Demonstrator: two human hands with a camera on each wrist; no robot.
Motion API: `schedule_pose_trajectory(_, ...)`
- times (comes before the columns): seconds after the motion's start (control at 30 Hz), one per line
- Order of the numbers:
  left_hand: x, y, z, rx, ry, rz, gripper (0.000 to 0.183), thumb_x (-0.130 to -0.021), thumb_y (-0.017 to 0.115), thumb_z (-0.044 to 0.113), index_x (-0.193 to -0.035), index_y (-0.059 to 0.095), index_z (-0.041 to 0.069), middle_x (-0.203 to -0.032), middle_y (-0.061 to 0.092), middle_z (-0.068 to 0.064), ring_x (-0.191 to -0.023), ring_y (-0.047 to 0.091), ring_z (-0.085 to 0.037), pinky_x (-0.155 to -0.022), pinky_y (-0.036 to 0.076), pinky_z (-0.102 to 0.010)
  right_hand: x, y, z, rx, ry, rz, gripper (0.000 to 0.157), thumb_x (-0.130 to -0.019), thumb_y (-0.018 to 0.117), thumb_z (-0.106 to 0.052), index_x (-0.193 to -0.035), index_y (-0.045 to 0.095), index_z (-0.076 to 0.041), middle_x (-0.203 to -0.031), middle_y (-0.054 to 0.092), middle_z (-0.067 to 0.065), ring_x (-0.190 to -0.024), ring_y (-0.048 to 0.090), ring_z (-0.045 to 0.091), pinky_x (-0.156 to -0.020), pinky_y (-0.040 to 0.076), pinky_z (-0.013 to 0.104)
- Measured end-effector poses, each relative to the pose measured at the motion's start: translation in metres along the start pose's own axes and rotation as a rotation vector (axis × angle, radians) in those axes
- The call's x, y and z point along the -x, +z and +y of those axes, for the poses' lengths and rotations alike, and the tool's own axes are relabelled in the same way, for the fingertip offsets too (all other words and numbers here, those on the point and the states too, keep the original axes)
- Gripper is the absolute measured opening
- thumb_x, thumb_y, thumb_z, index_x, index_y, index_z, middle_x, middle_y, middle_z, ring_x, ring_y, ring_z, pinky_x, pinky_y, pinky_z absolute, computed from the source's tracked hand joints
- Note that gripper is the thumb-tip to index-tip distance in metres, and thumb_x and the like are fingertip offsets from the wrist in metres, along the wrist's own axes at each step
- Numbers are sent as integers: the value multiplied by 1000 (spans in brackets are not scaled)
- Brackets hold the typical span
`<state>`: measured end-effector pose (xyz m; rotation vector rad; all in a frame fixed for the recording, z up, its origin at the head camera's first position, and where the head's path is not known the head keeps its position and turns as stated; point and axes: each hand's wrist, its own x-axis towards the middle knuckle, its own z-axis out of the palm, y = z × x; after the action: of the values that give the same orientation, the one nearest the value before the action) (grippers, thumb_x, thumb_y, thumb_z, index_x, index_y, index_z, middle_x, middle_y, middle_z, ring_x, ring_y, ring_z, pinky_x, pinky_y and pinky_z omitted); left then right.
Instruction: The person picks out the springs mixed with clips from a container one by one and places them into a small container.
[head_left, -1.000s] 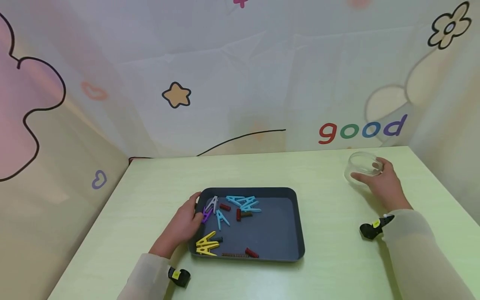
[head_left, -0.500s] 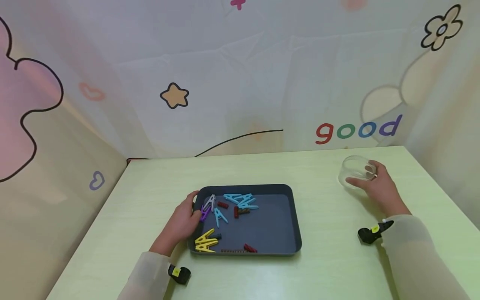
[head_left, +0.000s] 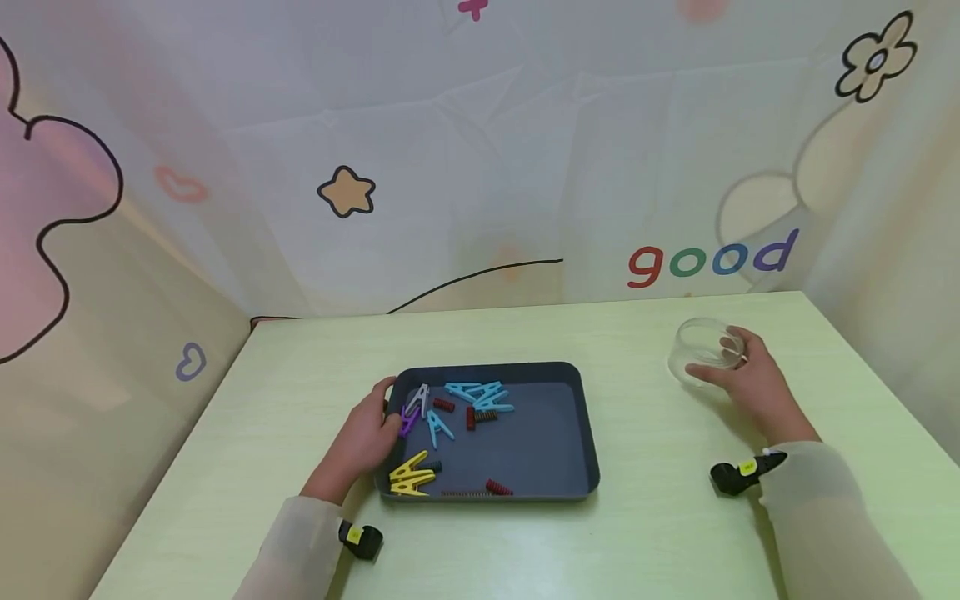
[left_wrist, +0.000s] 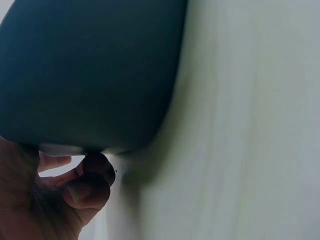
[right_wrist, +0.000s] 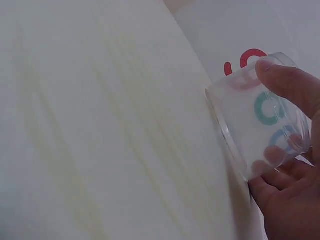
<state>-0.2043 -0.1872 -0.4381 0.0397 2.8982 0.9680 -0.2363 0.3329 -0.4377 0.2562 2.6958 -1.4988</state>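
My left hand grips the left edge of a dark grey tray, thumb at the rim. From below, the left wrist view shows curled fingers by the tray's outer side. Inside the tray lie light blue clothespins, yellow clothespins, a purple clothespin and a pale one. Several springs lie among them, including a red spring and a long thin spring. At the right, my right hand holds a clear round jar between thumb and fingers, its base close to the tabletop.
The pale green table has its back edge against a printed curtain, which also hangs along both sides. A black wrist camera sits by the left sleeve, and another camera by the right.
The tray has slid slightly away toward the back of the table with my left hand on it. My right hand has brought the jar a little nearer and to the left.
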Motion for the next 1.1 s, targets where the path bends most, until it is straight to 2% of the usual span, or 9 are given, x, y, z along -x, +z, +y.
schedule_pose_trajectory(0.43,-8,0,0,6,-2,6,61,-95,42,17,-152,24,7,-134,53,-21,-112,55,-30,-101,45,-51,7,3,1,8,-29,-26,121,-77,76,-54,-156,-4,-8,-160,15,22,-143,13,51,-110,19,68)
schedule_pose_trajectory(0.7,-11,0,1,17,-13,18,59,-95,42,18,-152,27,10,-128,56,-20,-101,57,-27,-94,49,-48,12,6,-1,12,-32,-70,118,-78,76,-51,-156,-5,-11,-161,13,19,-144,14,49,-110,18,69)
schedule_pose_trajectory(1.1,-17,2,-2,60,-26,21,58,-95,44,20,-151,30,13,-123,58,-18,-94,57,-24,-87,52,-43,22,11,-5,21,-51,-127,113,-80,75,-48,-156,0,-14,-162,15,17,-143,18,49,-109,25,68)
